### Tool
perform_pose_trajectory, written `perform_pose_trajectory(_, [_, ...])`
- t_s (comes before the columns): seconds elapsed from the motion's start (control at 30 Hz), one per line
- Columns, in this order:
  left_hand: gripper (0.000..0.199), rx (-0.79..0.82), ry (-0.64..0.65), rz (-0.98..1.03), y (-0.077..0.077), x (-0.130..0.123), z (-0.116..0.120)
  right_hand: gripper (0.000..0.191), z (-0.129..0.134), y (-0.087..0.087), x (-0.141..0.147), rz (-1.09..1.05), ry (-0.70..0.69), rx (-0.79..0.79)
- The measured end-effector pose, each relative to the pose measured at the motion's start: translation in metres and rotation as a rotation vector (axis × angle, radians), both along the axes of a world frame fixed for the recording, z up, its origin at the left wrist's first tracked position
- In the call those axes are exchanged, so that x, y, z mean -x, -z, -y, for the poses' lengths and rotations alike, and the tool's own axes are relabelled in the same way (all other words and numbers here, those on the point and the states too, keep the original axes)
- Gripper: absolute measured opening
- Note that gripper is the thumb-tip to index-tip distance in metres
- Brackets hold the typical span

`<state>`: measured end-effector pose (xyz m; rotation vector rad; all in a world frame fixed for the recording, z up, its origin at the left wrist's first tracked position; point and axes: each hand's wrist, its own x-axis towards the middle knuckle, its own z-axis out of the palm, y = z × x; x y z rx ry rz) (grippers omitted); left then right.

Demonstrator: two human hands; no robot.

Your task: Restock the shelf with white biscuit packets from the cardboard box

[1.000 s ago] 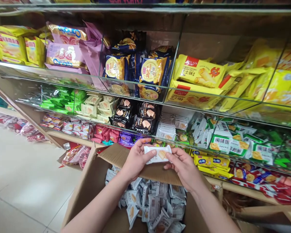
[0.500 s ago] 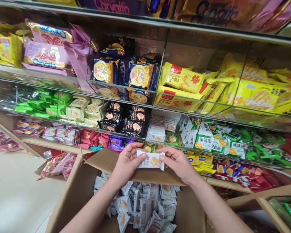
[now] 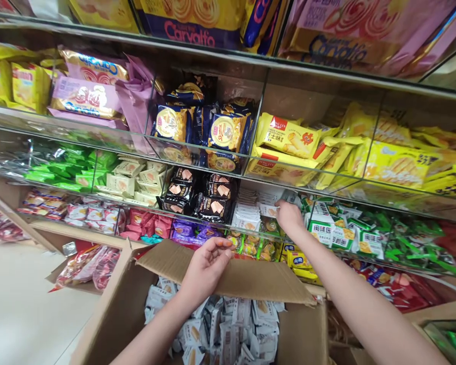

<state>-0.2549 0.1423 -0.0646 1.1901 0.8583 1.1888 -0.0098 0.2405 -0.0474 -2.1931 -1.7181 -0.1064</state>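
Note:
My right hand reaches into a shelf compartment, its fingers closed on the end of a small white snack packet. Just left of that packet, a stack of matching white packets fills part of the compartment. My left hand hovers over the flap of a cardboard box, fingers loosely curled and thumb apart, with nothing visible in it. Inside the box lies a loose heap of white packets.
Clear dividers and a glass lip front the compartments. Black packets sit left of the white stack, green-and-white packets to its right. Yellow bags fill the shelf above. A carton of red packages stands at the lower left.
My right hand has moved forward and up into the compartment with the white packet. The left hand has let go of it and stayed over the box flap. The view has shifted slightly.

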Motion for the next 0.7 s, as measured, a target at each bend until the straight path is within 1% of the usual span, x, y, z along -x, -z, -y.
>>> perform_pose_trajectory(0.13, [0.014, -0.035, 0.011, -0.05, -0.003, 0.001, 0.003, 0.026, -0.024, 0.009, -0.005, 0.023, 0.018, 0.109])
perform_pose_trajectory(0.27, [0.014, -0.026, 0.025, -0.043, -0.005, 0.002, 0.003, 0.025, -0.036, 0.016, -0.009, 0.028, 0.027, 0.198])
perform_pose_trajectory(0.33, [0.015, -0.015, 0.037, -0.038, -0.005, 0.001, 0.003, 0.033, -0.039, 0.019, -0.006, 0.023, 0.013, 0.239])
perform_pose_trajectory(0.43, [0.017, 0.015, 0.071, -0.02, -0.003, 0.001, 0.002, 0.056, -0.04, 0.024, 0.0, 0.01, -0.009, 0.288])
perform_pose_trajectory(0.5, [0.018, 0.032, 0.091, -0.013, -0.002, 0.0, 0.001, 0.061, -0.041, 0.026, 0.002, 0.002, -0.004, 0.297])
perform_pose_trajectory(0.6, [0.021, 0.052, 0.114, -0.016, -0.003, 0.0, 0.002, 0.058, -0.043, 0.025, 0.0, -0.011, 0.016, 0.276])
perform_pose_trajectory(0.7, [0.022, 0.065, 0.136, -0.015, -0.003, 0.0, 0.002, 0.056, -0.049, 0.022, -0.003, -0.028, 0.033, 0.22])
